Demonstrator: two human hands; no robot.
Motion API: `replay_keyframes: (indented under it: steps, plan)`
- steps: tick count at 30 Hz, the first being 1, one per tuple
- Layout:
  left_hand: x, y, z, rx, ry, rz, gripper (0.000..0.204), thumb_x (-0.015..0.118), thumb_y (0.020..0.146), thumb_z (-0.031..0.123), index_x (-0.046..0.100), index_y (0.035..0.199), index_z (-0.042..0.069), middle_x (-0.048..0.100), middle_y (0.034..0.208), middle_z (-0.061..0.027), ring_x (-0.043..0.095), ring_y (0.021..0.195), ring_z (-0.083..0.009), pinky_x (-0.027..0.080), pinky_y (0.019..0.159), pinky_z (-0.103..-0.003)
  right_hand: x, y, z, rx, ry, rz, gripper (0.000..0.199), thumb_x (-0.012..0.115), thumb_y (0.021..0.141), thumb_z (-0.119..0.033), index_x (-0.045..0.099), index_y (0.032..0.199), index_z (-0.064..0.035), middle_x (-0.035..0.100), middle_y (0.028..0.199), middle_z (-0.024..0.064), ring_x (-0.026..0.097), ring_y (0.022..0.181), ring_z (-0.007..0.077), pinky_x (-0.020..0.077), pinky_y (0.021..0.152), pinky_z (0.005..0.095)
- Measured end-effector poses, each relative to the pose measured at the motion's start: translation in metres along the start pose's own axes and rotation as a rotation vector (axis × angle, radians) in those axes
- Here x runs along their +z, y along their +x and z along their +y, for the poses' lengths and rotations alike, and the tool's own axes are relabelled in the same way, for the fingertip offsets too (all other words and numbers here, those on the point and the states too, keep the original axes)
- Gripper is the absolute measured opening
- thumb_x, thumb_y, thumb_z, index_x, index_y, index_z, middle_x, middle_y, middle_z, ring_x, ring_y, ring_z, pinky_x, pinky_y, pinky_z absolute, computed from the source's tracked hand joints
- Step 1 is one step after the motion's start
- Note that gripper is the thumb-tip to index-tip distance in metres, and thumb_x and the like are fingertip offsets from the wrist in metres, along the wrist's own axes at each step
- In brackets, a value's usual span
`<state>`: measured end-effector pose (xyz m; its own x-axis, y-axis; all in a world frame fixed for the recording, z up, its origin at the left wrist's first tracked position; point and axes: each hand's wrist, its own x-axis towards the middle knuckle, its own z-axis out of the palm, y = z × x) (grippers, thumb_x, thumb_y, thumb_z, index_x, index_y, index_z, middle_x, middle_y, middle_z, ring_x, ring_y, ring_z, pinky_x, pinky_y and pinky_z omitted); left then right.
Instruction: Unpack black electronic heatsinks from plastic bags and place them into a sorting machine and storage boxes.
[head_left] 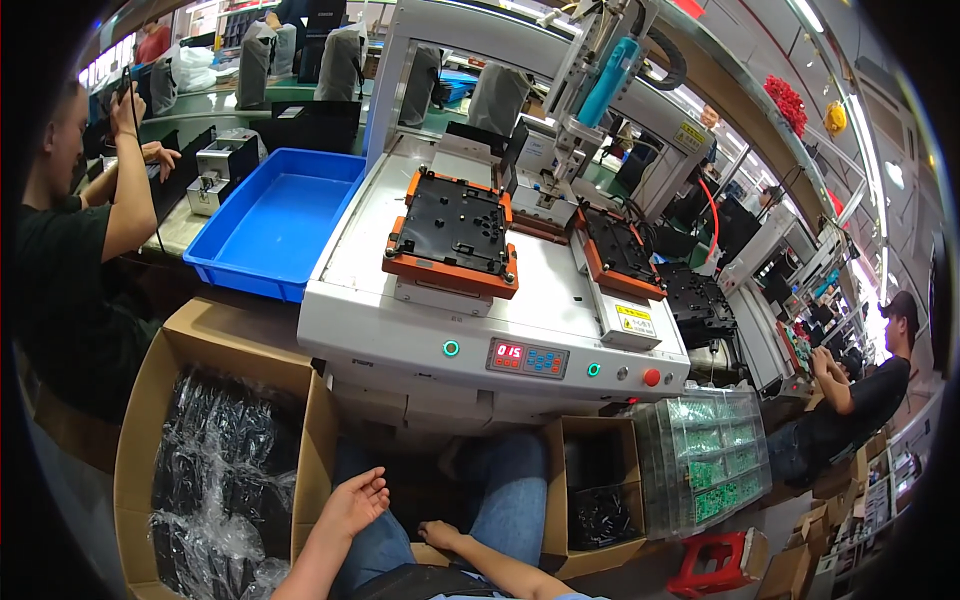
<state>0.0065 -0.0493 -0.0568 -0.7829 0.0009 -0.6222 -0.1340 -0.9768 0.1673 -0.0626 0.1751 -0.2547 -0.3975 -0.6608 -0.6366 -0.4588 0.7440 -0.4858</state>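
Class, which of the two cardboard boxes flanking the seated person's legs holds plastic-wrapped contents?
The larger cardboard box, nearer the left hand: crinkled clear plastic shows inside. The smaller box shows small dark parts instead.

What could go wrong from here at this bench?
The left hand hovers near the open carton and might knock its edge. Loose plastic wrap in that carton could snag when handled. The right knee, close to the smaller box, might jostle its small dark parts.
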Motion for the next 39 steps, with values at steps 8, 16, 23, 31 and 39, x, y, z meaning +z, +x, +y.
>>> replay_keyframes:
  steps: [8, 16, 23, 31, 39]
  plan:
    - [-0.001, 0.002, -0.002, -0.009, 0.000, -0.007, 0.020, 0.058, 0.087, 0.012, 0.061, 0.104, 0.002, 0.060, 0.083, -0.0074, 0.058, 0.077, -0.0199, 0.051, 0.068, -0.032, -0.003, -0.002, -0.001, 0.025, -0.005, -0.037, 0.033, 0.046, 0.091, -0.028, 0.059, 0.114, -0.0082, 0.062, 0.110, 0.0186, 0.058, 0.102, 0.0359, 0.0459, 0.087, 0.0437]
    - [-0.002, 0.001, -0.001, -0.014, -0.010, -0.003, 0.020, 0.058, 0.087, 0.012, 0.061, 0.104, 0.002, 0.060, 0.084, -0.0076, 0.058, 0.077, -0.0201, 0.051, 0.068, -0.032, -0.005, -0.004, -0.005, 0.025, -0.013, -0.059, 0.034, 0.045, 0.091, -0.028, 0.059, 0.115, -0.0086, 0.062, 0.110, 0.0189, 0.058, 0.102, 0.0360, 0.0462, 0.087, 0.0438]
    - [0.000, 0.001, -0.001, -0.009, -0.011, 0.006, 0.021, 0.059, 0.087, 0.013, 0.061, 0.104, 0.002, 0.060, 0.083, -0.0074, 0.058, 0.076, -0.0202, 0.051, 0.068, -0.032, 0.002, 0.000, 0.001, 0.010, -0.002, -0.025, 0.033, 0.046, 0.090, -0.030, 0.060, 0.112, -0.0092, 0.063, 0.106, 0.0192, 0.059, 0.099, 0.0368, 0.0469, 0.085, 0.0450]
    - [-0.001, 0.002, -0.001, -0.007, -0.009, 0.015, 0.021, 0.059, 0.086, 0.013, 0.061, 0.104, 0.002, 0.060, 0.083, -0.0071, 0.058, 0.076, -0.0203, 0.051, 0.067, -0.032, 0.007, 0.005, 0.007, 0.019, -0.004, -0.026, 0.032, 0.046, 0.090, -0.031, 0.060, 0.111, -0.0110, 0.063, 0.105, 0.0189, 0.059, 0.099, 0.0371, 0.0471, 0.084, 0.0453]
    - [-0.004, 0.003, 0.000, -0.012, -0.011, -0.006, 0.021, 0.059, 0.086, 0.013, 0.062, 0.104, 0.002, 0.061, 0.083, -0.0075, 0.058, 0.077, -0.0208, 0.050, 0.068, -0.032, 0.005, 0.002, 0.003, 0.011, -0.020, -0.011, 0.033, 0.047, 0.090, -0.032, 0.060, 0.111, -0.0115, 0.063, 0.106, 0.0185, 0.059, 0.099, 0.0367, 0.0470, 0.085, 0.0451]
